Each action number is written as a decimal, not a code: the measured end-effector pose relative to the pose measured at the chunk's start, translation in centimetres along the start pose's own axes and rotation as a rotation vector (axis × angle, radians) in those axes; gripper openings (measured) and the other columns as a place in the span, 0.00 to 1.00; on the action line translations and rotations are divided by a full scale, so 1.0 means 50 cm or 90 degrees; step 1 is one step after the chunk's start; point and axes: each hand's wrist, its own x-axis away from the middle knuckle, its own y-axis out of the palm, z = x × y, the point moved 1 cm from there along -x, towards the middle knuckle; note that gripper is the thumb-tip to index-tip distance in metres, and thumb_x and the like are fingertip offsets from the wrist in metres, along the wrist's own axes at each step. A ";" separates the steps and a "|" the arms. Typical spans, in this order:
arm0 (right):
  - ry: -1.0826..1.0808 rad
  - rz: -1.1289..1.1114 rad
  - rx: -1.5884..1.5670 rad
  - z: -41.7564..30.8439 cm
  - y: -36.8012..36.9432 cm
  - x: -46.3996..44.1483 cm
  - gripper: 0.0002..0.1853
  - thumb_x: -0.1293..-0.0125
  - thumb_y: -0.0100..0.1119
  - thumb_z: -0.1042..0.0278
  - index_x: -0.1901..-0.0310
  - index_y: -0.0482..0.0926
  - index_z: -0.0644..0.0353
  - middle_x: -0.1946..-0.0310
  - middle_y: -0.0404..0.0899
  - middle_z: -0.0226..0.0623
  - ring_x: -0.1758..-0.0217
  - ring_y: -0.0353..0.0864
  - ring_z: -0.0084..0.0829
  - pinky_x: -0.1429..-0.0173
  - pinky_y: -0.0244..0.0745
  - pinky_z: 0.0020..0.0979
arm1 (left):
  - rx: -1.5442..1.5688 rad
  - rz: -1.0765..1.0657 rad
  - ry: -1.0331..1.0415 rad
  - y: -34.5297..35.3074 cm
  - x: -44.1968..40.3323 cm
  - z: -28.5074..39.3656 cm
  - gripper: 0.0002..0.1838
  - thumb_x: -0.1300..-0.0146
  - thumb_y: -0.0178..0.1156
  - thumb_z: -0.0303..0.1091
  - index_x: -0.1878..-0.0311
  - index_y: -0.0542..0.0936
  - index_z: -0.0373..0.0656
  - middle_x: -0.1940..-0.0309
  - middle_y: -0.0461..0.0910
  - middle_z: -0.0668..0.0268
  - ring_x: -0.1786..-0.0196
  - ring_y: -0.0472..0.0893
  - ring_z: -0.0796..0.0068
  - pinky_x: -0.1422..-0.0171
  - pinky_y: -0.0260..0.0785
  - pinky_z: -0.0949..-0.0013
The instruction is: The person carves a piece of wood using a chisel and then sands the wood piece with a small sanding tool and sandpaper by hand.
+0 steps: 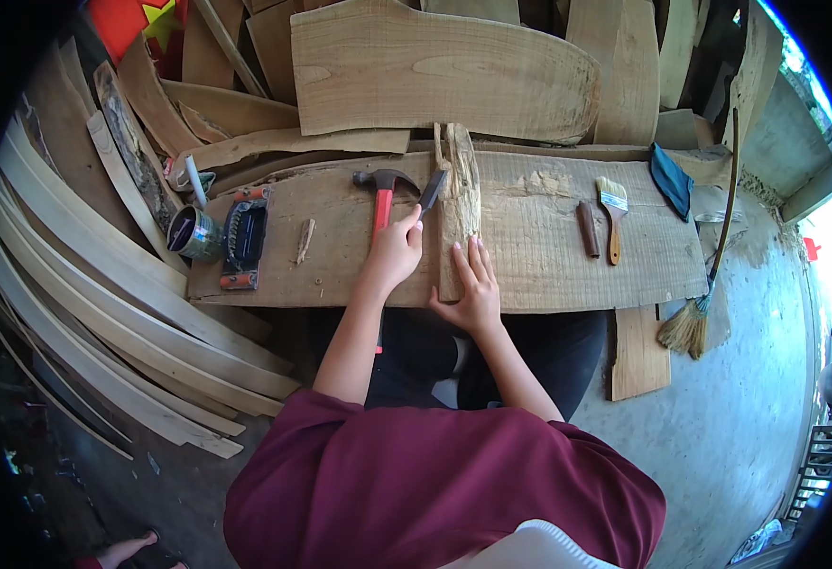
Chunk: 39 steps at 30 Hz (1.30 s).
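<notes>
My left hand (397, 252) is closed around a dark, flat-bladed tool that looks like a chisel (432, 192). The blade points away from me, against the left side of a rough, split strip of wood (461, 190). My right hand (474, 284) lies on the near end of that strip, fingers stretched forward and thumb apart. Beneath the strip is a wide wooden board (539, 270). A claw hammer (383, 199) with a red handle lies just left of the strip, its handle passing under my left forearm and over the board's near edge.
On the board lie a sanding block (246, 237), a wood splinter (306, 240), a brown cylinder (589, 229), a paintbrush (613, 218) and a blue cloth (671, 180). A tin (194, 234) stands left; a broom (689, 327) leans right. Curved wood strips (103, 256) crowd the left.
</notes>
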 end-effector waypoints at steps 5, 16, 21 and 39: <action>0.001 -0.001 0.001 -0.001 0.002 -0.001 0.42 0.54 0.69 0.55 0.35 0.67 0.62 0.34 0.61 0.62 0.29 0.59 0.58 0.28 0.57 0.50 | -0.012 -0.009 -0.011 -0.004 0.022 0.000 0.19 0.31 0.50 0.34 0.40 0.75 0.40 0.77 0.75 0.41 0.74 0.79 0.48 0.68 0.68 0.53; 0.003 0.003 0.011 0.002 0.002 0.001 0.43 0.54 0.68 0.54 0.35 0.67 0.62 0.34 0.61 0.61 0.30 0.60 0.58 0.27 0.56 0.50 | -0.057 0.031 0.050 0.048 -0.077 -0.029 0.18 0.30 0.50 0.36 0.40 0.75 0.42 0.68 0.77 0.41 0.66 0.80 0.45 0.62 0.71 0.56; 0.003 -0.002 0.006 0.003 0.002 0.001 0.42 0.54 0.68 0.54 0.35 0.67 0.62 0.34 0.61 0.62 0.30 0.60 0.58 0.27 0.56 0.50 | -0.052 0.013 0.002 0.008 -0.015 0.009 0.19 0.30 0.48 0.35 0.41 0.75 0.38 0.70 0.78 0.41 0.65 0.80 0.44 0.61 0.71 0.51; 0.007 -0.007 0.007 0.002 0.003 0.002 0.43 0.54 0.69 0.54 0.35 0.67 0.63 0.34 0.60 0.62 0.29 0.59 0.58 0.27 0.56 0.50 | 0.077 -0.049 -0.080 -0.023 -0.022 -0.018 0.19 0.28 0.48 0.37 0.39 0.74 0.42 0.67 0.78 0.41 0.66 0.81 0.50 0.58 0.71 0.60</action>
